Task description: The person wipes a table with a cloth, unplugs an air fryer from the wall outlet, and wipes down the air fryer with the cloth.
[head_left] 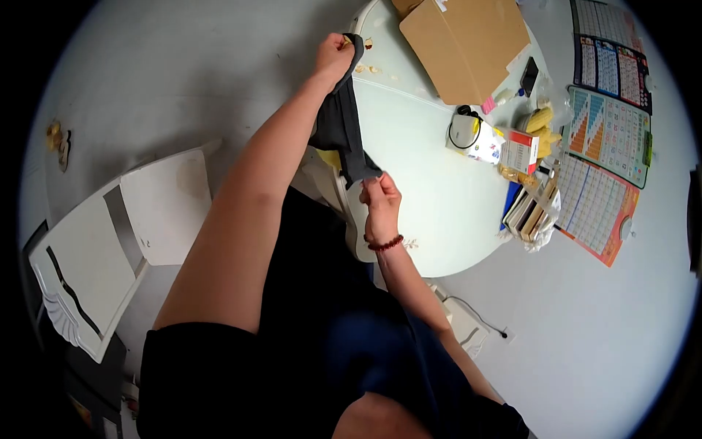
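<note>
A dark grey piece of cloth (pixel 340 121) with a band-like edge is stretched between my two hands, over the near left edge of the round table. My left hand (pixel 336 58) is closed on its far end, where the cloth bunches up and a bit of yellow shows. My right hand (pixel 383 201), with a dark red bead bracelet (pixel 385 244) at the wrist, pinches the nearer corner. Something yellow (pixel 330 159) shows beneath the cloth. What kind of item the cloth is, I cannot tell.
The pale round table (pixel 417 212) bears a cardboard box (pixel 468 47), bananas (pixel 541 124), a white box with a black cord (pixel 468 135), a phone (pixel 529 77) and books (pixel 528 212). White chairs (pixel 88 271) stand at left. Calendars (pixel 608 135) hang on the wall.
</note>
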